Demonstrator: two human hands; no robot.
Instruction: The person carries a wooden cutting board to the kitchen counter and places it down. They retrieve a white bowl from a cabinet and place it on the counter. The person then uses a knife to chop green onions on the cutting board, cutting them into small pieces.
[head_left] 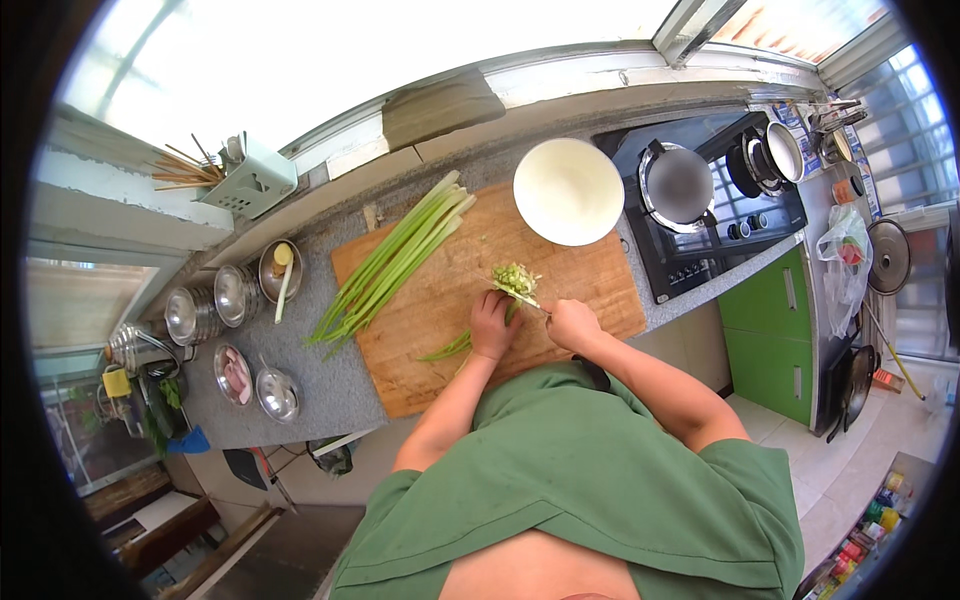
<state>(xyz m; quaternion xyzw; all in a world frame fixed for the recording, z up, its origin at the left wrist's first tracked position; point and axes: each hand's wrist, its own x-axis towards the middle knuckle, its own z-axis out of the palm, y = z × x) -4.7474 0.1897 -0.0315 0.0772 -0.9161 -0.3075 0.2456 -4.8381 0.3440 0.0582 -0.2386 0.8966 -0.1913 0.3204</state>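
On the wooden cutting board [610, 275], my left hand [492, 325] presses down on a few green celery stalks [447, 349], its fingers curled over them. My right hand [573, 326] grips a kitchen knife [526, 300] by the handle. Its blade lies across the stalks, just beyond my left fingertips. Against the far side of the blade sits a small heap of chopped celery [515, 279]. A bunch of long celery stalks [395, 260] rests across the board's left part, its leafy ends hanging over the edge onto the counter.
A large white bowl [568, 190] overlaps the board's far right corner. Beyond it is a black gas stove [665, 268] with a pan on it. Metal bowls [278, 395] stand on the left counter, one with raw meat [235, 378]. A cutlery holder [255, 180] sits on the sill.
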